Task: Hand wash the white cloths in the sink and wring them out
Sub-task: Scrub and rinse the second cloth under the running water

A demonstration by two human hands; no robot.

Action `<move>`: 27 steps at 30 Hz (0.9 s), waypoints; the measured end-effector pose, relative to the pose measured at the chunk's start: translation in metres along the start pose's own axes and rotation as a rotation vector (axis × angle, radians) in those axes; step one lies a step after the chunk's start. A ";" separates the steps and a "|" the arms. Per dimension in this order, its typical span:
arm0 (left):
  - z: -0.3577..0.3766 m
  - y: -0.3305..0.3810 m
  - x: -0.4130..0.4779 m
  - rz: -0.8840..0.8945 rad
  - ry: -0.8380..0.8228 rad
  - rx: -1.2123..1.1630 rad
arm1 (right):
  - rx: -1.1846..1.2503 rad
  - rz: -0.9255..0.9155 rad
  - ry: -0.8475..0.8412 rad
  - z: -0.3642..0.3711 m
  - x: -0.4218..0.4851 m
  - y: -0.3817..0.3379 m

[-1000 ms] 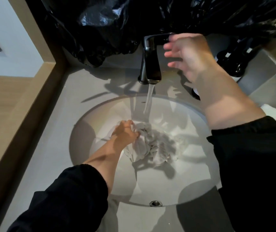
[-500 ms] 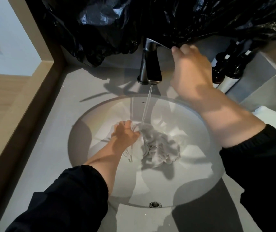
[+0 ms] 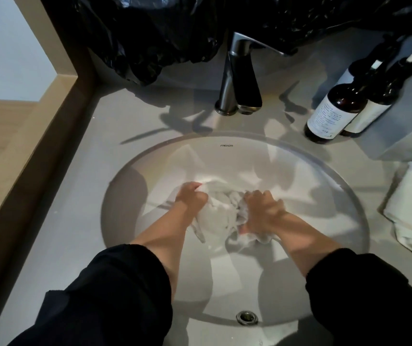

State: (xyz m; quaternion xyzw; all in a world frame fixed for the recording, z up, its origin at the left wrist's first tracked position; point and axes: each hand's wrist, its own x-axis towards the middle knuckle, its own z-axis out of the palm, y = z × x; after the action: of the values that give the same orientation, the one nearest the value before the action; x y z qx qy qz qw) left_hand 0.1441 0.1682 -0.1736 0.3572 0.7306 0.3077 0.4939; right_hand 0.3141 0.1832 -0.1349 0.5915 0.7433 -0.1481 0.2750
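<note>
- Bunching up in the middle of the frame, the white cloth [image 3: 218, 217] is held low in the bowl of the sink [image 3: 317, 188], below the faucet [image 3: 241, 78].
- The cloth's left end is gripped by the left hand [image 3: 191, 198], with the fingers curled tight round a fold.
- The right end is clenched by the right hand [image 3: 262, 212], knuckles up, and wet folds are squeezed out beneath the palm.
- The relation that matters: the cloth is strung between the two grips. Its long axis runs across the frame from left to right and dips slightly toward the lower right.
- Neither hand can be called nearer, since both are already on the cloth, one at each end.
- A wringing move is judged to turn on that axis, with the ends twisted against each other. The grips look well placed for it.
- No stream is seen at the spout.
- A folded white cloth [image 3: 409, 211] is laid on the counter [image 3: 75, 196] at the right edge of the frame, well apart from the bowl. Whether it has been washed cannot be told.
- Two dark bottles [image 3: 334, 113] are stood at the upper right, and black plastic [image 3: 150, 33] is draped across the top.
</note>
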 end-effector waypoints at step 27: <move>0.018 0.043 -0.039 0.095 -0.316 -0.610 | 0.935 -0.235 0.926 -0.032 -0.021 -0.038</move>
State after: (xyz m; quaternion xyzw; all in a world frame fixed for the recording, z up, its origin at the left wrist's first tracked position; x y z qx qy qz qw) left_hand 0.1801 0.1610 -0.1254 0.2700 0.5023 0.4754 0.6699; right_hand 0.2730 0.1747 -0.1008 0.5661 0.7016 -0.2147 -0.3758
